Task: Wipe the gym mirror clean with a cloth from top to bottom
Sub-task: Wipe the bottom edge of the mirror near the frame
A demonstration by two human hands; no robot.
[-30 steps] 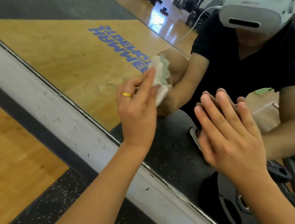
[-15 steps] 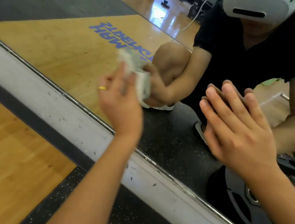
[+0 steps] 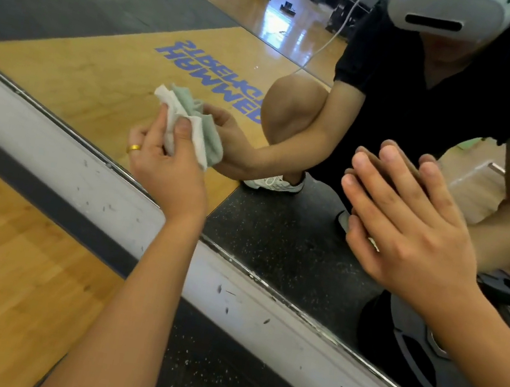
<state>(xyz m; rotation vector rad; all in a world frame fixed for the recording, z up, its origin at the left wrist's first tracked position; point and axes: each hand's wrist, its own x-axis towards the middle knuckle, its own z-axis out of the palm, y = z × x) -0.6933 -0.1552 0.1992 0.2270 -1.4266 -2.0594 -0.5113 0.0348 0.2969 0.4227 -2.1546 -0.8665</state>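
Gym mirror [image 3: 97,79], bottom strip: left hand [image 3: 164,164] bunches cloth [image 3: 191,122]; right hand [image 3: 410,226] flat, fingers together. Next: press cloth flatter.

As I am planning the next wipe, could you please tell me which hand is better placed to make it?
The left hand: it grips the cloth at the mirror, while the right hand lies flat on it, empty.
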